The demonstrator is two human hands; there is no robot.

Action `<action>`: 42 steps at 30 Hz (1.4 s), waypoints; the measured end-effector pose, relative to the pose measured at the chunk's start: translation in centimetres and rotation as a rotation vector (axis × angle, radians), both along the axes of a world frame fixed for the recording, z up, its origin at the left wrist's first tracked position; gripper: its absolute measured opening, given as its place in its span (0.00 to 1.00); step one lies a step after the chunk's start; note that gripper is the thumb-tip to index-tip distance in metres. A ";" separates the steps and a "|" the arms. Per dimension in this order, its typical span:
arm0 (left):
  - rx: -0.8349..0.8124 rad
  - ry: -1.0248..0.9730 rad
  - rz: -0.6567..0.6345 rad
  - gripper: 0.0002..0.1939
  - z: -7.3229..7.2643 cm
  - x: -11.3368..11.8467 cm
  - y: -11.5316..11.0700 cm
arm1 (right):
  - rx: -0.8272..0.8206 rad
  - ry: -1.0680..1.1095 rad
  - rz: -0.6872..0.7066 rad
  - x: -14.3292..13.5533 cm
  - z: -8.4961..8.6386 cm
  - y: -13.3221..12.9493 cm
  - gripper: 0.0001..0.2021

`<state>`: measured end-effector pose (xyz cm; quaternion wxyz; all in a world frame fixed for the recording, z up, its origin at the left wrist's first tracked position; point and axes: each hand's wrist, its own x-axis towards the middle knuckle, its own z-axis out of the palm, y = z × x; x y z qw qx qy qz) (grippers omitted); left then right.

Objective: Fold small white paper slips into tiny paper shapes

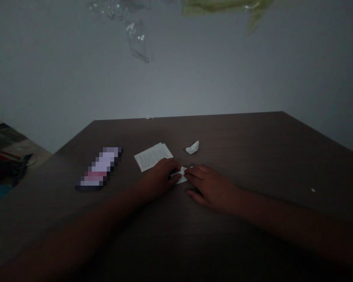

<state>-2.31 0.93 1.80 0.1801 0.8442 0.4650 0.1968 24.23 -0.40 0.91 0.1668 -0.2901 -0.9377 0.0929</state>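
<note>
A small piece of folded white paper [181, 177] lies on the dark table between my two hands, partly covered by them. My left hand [160, 177] holds its left side, with the thumb on the near edge and the fingers curled at the far edge. The stretched fingers of my right hand [210, 185] rest on the paper's right end, and its thumb is apart, low over the table. Just beyond my left hand are printed paper sheets [153, 156], lying flat. Farther off, a small folded paper piece [193, 147] stands by itself.
A phone [101, 168] with a blurred screen lies to the left on the wooden table [253, 149]. One tiny white scrap [313, 190] is at the right. Behind the table rises a pale wall [211, 78], where a clear plastic packet [137, 41] hangs.
</note>
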 end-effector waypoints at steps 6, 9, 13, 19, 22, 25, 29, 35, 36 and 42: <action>-0.051 -0.005 -0.052 0.12 0.0 -1.1 0.5 | -0.016 -0.028 -0.012 0.1 0.0 0.0 0.25; -0.077 -0.007 -0.093 0.14 0.4 -1.5 0.8 | -0.017 -0.035 -0.012 0.1 0.1 0.1 0.26; -0.107 0.006 -0.131 0.17 1.2 -1.8 1.0 | -0.007 -0.020 -0.005 0.1 0.1 0.2 0.26; -0.127 -0.018 -0.122 0.22 1.6 -2.1 1.1 | -0.008 0.023 -0.028 0.4 -0.1 0.8 0.25; -0.127 -0.032 -0.115 0.22 1.6 -1.9 0.9 | -0.018 0.070 -0.015 0.5 -0.2 1.3 0.19; -0.140 -0.035 -0.135 0.20 1.7 -1.4 0.3 | -0.064 0.122 -0.009 0.6 -0.3 2.1 0.14; -0.158 -0.027 -0.172 0.18 1.8 -0.6 -0.5 | -0.134 0.174 -0.031 0.8 -0.7 3.0 0.12; -0.180 -0.064 -0.247 0.17 1.9 -0.4 -0.4 | -0.155 0.194 -0.048 0.9 -1.2 3.5 0.06; -0.179 -0.069 -0.251 0.17 2.0 -0.4 -0.4 | -0.161 0.198 -0.053 0.9 -1.2 3.4 0.05; -0.155 -0.066 -0.250 0.16 2.2 -0.3 -0.4 | -0.214 0.189 -0.067 1.0 -0.4 2.7 0.08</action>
